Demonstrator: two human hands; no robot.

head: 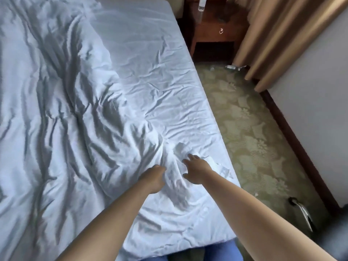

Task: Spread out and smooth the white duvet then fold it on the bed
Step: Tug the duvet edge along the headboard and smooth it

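Note:
The white duvet (56, 113) lies heavily creased over the left and middle of the bed, its wrinkled edge running diagonally down to my hands. My left hand (153, 178) grips a bunched ridge of duvet fabric, fingers curled under and hidden. Just to the right, my right hand (195, 169) reaches onto the duvet's corner with fingers spread and slightly bent, touching the cloth. The white sheet (154, 59) on the mattress shows bare on the bed's right side.
The bed's right edge drops to a patterned green carpet (250, 129). A wooden nightstand (216, 34) stands at the head, beige curtains (278, 38) and a white wall at right. A dark object with a metal handle (301, 211) sits on the floor.

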